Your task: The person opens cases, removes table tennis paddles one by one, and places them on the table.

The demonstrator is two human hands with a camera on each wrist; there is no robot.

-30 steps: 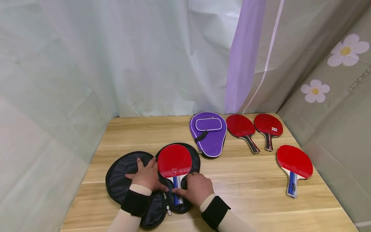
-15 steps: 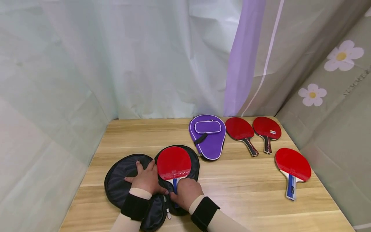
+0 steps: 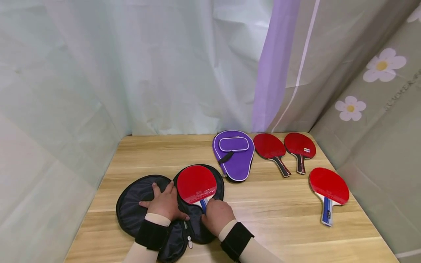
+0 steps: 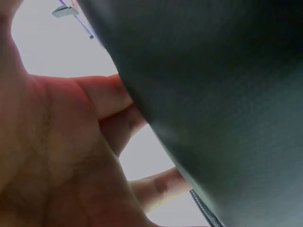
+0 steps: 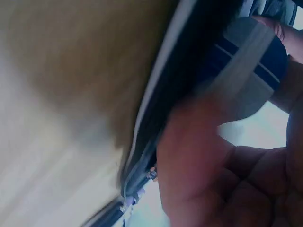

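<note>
A red table tennis paddle (image 3: 196, 184) with a blue and white handle lies on one half of an unzipped black paddle case (image 3: 196, 228). My right hand (image 3: 218, 216) grips its handle. The right wrist view shows the striped handle end (image 5: 255, 61) between the curled fingers and thumb. My left hand (image 3: 165, 205) rests with spread, straight fingers on the case's other half (image 3: 131, 199), folded out to the left. Its thumb reaches toward the zipper between the halves. Dark case fabric (image 4: 213, 104) fills much of the left wrist view, hiding the fingertips.
Behind stands a purple paddle case (image 3: 238, 160) lying flat. Two red paddles with dark handles, one (image 3: 269, 146) beside the other (image 3: 300, 146), lie right of it. Another red paddle (image 3: 329, 185) with a blue handle lies near the wooden table's (image 3: 269, 226) right edge. Curtains surround the table.
My right hand has gone from touching the sides of the paddle's handle to gripping it. The handle has swung slightly right. My left hand stays on the case; the head view has shifted a little.
</note>
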